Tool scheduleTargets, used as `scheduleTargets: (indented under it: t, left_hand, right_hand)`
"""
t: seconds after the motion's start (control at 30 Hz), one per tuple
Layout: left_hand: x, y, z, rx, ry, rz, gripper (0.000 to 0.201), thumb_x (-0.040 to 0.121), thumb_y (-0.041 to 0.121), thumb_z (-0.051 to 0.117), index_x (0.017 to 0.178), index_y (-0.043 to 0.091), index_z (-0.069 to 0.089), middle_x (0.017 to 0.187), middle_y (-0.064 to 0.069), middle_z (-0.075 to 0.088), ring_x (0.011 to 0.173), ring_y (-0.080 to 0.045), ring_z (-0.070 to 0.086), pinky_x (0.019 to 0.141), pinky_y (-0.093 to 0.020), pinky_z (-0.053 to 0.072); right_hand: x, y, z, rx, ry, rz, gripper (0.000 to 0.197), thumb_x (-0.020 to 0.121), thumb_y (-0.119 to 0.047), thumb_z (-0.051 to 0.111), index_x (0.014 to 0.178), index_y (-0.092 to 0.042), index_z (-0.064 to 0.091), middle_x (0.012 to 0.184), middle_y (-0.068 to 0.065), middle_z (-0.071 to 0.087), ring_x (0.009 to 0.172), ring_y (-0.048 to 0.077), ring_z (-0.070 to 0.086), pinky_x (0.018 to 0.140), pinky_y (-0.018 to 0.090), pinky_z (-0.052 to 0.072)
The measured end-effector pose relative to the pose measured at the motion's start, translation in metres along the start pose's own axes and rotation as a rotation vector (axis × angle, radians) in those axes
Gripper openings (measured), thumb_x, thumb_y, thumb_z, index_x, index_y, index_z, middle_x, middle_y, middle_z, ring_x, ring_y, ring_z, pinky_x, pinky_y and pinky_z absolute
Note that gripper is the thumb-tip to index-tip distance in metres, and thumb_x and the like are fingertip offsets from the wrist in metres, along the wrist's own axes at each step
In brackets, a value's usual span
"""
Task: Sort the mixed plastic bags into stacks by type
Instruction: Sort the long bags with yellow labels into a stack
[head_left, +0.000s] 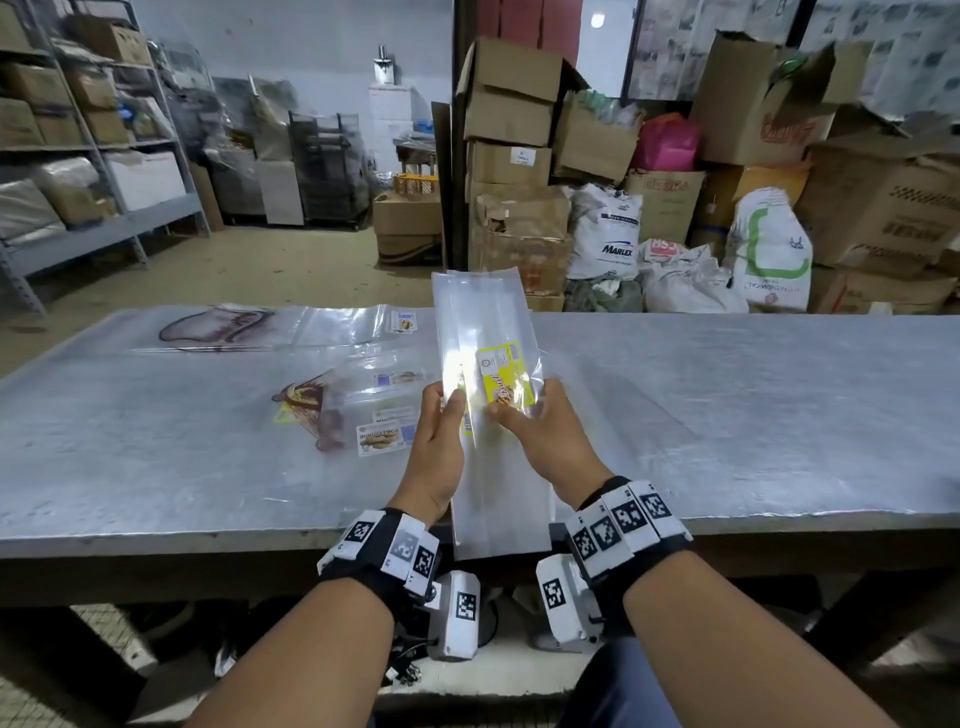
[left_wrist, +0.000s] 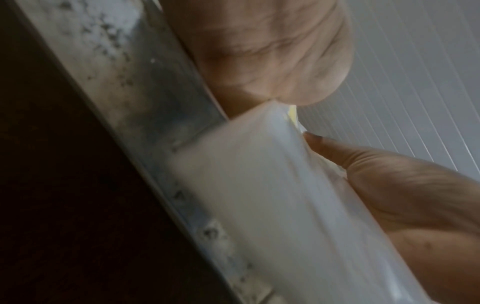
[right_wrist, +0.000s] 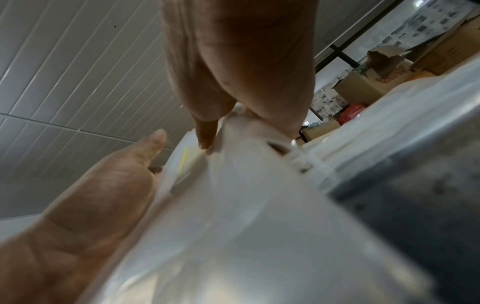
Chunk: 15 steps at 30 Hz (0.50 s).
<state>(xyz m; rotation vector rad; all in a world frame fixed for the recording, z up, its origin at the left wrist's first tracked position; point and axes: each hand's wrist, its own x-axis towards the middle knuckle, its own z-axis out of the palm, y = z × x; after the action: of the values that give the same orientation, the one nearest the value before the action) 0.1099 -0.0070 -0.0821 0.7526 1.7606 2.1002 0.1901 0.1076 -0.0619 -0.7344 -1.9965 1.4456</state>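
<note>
Both hands hold up a bundle of long clear plastic bags (head_left: 488, 332) with a yellow printed label (head_left: 506, 376) above the near edge of the table. My left hand (head_left: 441, 415) grips the bundle's left edge, thumb on top. My right hand (head_left: 524, 415) pinches its right side at the yellow label. The left wrist view shows the bags (left_wrist: 272, 195) blurred between thumb and fingers; so does the right wrist view, where the bags (right_wrist: 246, 185) fill the centre. On the table to the left lie a pile of labelled clear bags (head_left: 374, 410) and larger clear bags with brown print (head_left: 228, 325).
The grey metal table (head_left: 753, 415) stretches wide to the right. Behind it stand stacked cardboard boxes (head_left: 511, 135) and white sacks (head_left: 769, 249). Metal shelving (head_left: 78, 156) with boxes lines the left wall.
</note>
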Motion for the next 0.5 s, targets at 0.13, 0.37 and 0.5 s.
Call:
scheduleTargets:
  t: [0.13, 0.37, 0.5]
  left_hand:
    - [-0.002, 0.003, 0.004, 0.062, -0.017, 0.034, 0.015, 0.106, 0.023, 0.055, 0.12, 0.023, 0.052, 0.111, 0.013, 0.07, 0.103, 0.001, 0.065, 0.081, -0.011, 0.047]
    - [0.004, 0.019, 0.015, 0.194, -0.055, 0.081, 0.026, 0.106, 0.018, 0.048, 0.128, 0.033, 0.047, 0.116, 0.015, 0.069, 0.104, 0.003, 0.063, 0.08, -0.016, 0.047]
    - [0.012, 0.035, 0.034, 0.268, -0.127, 0.163, 0.03, 0.107, 0.015, 0.044, 0.13, 0.033, 0.039, 0.117, 0.023, 0.062, 0.103, 0.01, 0.059, 0.089, -0.022, 0.045]
  right_hand:
    - [-0.004, -0.001, 0.003, 0.099, 0.037, -0.023, 0.046, 0.093, -0.033, 0.074, 0.121, -0.013, 0.043, 0.095, 0.003, 0.056, 0.083, 0.013, 0.055, 0.072, 0.027, 0.044]
    - [0.005, -0.011, -0.008, 0.217, 0.08, -0.072, 0.023, 0.107, -0.033, 0.05, 0.116, -0.014, 0.058, 0.103, -0.003, 0.068, 0.095, 0.011, 0.064, 0.077, 0.025, 0.046]
    - [0.01, -0.019, -0.027, 0.26, 0.114, -0.145, 0.014, 0.107, -0.028, 0.048, 0.111, -0.016, 0.045, 0.094, -0.006, 0.058, 0.083, -0.001, 0.058, 0.068, 0.015, 0.043]
